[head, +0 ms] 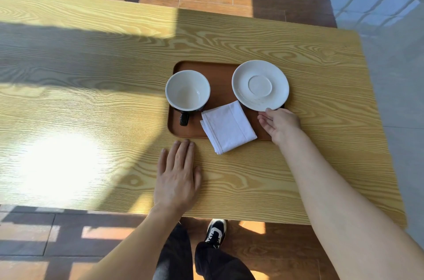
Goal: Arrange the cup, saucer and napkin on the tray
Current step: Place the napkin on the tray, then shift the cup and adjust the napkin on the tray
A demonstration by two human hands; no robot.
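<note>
Reaching with my right hand (278, 125) toward the saucer (260, 85), I am touching its near rim at about its 6 o'clock with the thumb tip, the other fingers curled loosely beneath; whether they are actually pinching the rim I cannot tell, so I am treating the saucer as not yet secured. My left hand (177, 176) is lying flat and spread on the table (91, 73), grasping nothing, just off the tray's near edge.

The saucer is sitting at the tray's (220, 87) 2 o'clock corner, overhanging the right rim, and it looks slightly tilted. The cup (187, 90) is standing upright at the tray's 10 o'clock, handle pointing to 6 o'clock. The napkin (228, 127), folded, is lying skewed at the tray's 6 o'clock, its near corner hanging over onto the table.

My judgement: the step in hand is bringing the saucer fully inside the tray. To do that well I am planning to get fingers under the rim with the thumb on top, lift slightly rather than drag, and move toward 9 o'clock, stopping short of the cup. I am keeping the path clear of the napkin's far corner, which is lying just beside the saucer's 7 o'clock edge.
</note>
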